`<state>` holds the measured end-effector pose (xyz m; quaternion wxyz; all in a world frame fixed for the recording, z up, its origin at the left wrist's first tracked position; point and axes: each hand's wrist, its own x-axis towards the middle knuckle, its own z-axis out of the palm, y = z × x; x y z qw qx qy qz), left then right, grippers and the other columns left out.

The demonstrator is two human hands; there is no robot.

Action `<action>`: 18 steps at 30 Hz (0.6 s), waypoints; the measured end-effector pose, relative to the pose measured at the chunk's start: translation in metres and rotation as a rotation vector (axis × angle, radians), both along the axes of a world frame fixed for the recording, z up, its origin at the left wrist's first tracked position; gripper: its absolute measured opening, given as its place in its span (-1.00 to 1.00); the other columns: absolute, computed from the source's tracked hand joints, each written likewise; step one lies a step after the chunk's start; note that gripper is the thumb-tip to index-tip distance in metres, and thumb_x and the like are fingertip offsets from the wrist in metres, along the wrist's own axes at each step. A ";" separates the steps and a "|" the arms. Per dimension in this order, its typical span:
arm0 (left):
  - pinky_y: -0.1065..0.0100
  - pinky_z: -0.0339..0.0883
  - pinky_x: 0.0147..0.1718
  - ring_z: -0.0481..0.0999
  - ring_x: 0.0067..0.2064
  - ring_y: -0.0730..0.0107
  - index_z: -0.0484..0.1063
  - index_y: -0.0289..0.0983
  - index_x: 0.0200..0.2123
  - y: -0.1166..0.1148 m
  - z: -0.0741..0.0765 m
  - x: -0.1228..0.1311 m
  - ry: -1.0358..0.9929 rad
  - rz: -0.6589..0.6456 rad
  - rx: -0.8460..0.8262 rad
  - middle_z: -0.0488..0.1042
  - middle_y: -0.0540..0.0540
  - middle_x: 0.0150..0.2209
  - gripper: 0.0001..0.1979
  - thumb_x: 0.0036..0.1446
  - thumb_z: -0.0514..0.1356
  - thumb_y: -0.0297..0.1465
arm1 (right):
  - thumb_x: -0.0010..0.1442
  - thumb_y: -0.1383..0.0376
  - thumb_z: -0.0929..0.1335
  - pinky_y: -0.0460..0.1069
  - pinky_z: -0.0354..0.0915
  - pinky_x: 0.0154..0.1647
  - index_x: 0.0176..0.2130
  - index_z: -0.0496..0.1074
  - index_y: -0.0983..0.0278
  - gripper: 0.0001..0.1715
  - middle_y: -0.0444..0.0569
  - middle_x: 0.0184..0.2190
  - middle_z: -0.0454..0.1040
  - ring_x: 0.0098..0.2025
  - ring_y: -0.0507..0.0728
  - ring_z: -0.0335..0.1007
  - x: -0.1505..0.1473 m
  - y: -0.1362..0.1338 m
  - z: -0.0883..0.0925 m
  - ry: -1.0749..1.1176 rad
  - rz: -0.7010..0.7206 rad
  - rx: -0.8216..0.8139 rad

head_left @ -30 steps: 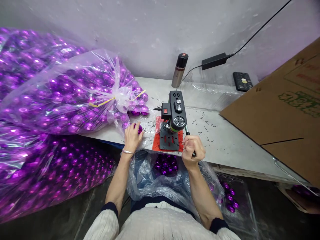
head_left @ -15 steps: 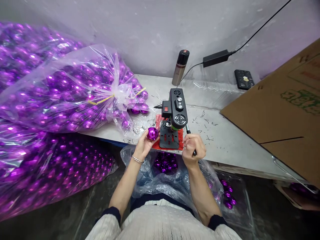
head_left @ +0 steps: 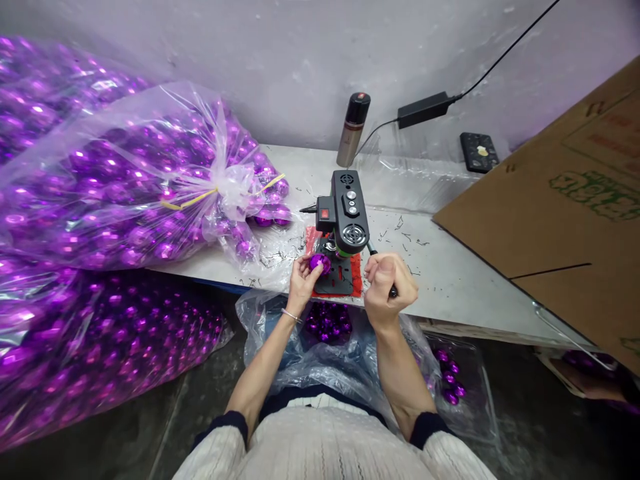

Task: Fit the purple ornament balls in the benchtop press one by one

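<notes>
A shiny purple bauble (head_left: 320,264) is between the thumb and fingers of my left hand (head_left: 303,280), over the left part of the black base plate (head_left: 336,285). That plate belongs to a small black press machine (head_left: 351,207) with round vents, buttons and a red switch. Under it lies a red mat (head_left: 357,275). My right hand (head_left: 389,285) is wrapped round the black-ended lever (head_left: 394,292) on the machine's right side. More purple baubles (head_left: 329,323) lie in a clear plastic bag (head_left: 280,367) at my lap.
Large clear sacks (head_left: 125,193) of purple baubles fill the left. Behind the machine stand a spray can (head_left: 353,130) and a black power adapter (head_left: 424,110) on its cord. A phone (head_left: 479,152) and a cardboard box (head_left: 560,213) are at right. Thin black scraps litter the white table (head_left: 425,273).
My left hand has moved right with the bauble, from beside the base plate to over it. My right hand stays on the lever. The whole view has shifted slightly.
</notes>
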<state>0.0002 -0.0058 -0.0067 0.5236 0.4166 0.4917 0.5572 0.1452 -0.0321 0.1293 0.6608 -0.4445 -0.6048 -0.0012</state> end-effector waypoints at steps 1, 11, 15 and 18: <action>0.18 0.49 0.13 0.64 0.09 0.21 0.33 -0.21 0.04 0.000 0.000 0.003 0.026 0.005 0.032 0.59 -0.24 0.07 -0.40 0.10 0.41 0.00 | 0.43 0.33 0.24 -0.01 0.21 -0.44 -0.49 0.26 0.20 -0.58 -0.15 -0.56 0.32 -0.49 0.02 0.32 0.000 0.000 0.001 -0.002 0.004 0.003; 0.00 0.45 0.22 0.57 0.19 0.03 0.40 -0.21 0.16 0.009 -0.005 0.010 0.434 -0.060 0.293 0.55 -0.26 0.13 -0.41 0.17 0.39 -0.07 | 0.42 0.33 0.23 0.00 0.25 -0.42 -0.47 0.31 0.20 -0.61 -0.13 -0.56 0.36 -0.48 0.04 0.36 0.005 -0.003 -0.003 -0.060 0.008 -0.011; -0.09 0.36 0.29 0.51 0.26 -0.03 0.42 -0.20 0.19 0.012 -0.011 0.008 0.570 -0.111 0.437 0.54 -0.28 0.17 -0.39 0.17 0.39 -0.06 | 0.41 0.37 0.24 -0.01 0.24 -0.41 -0.46 0.30 0.20 -0.63 -0.13 -0.55 0.37 -0.46 0.04 0.37 0.006 -0.004 -0.005 -0.081 0.011 0.003; -0.08 0.37 0.28 0.51 0.26 -0.02 0.42 -0.20 0.22 0.013 -0.015 0.011 0.583 -0.131 0.459 0.53 -0.29 0.18 -0.37 0.19 0.37 -0.03 | 0.40 0.41 0.24 -0.03 0.23 -0.41 -0.46 0.28 0.20 -0.64 -0.14 -0.54 0.38 -0.45 0.02 0.36 0.007 -0.005 -0.006 -0.099 0.028 0.025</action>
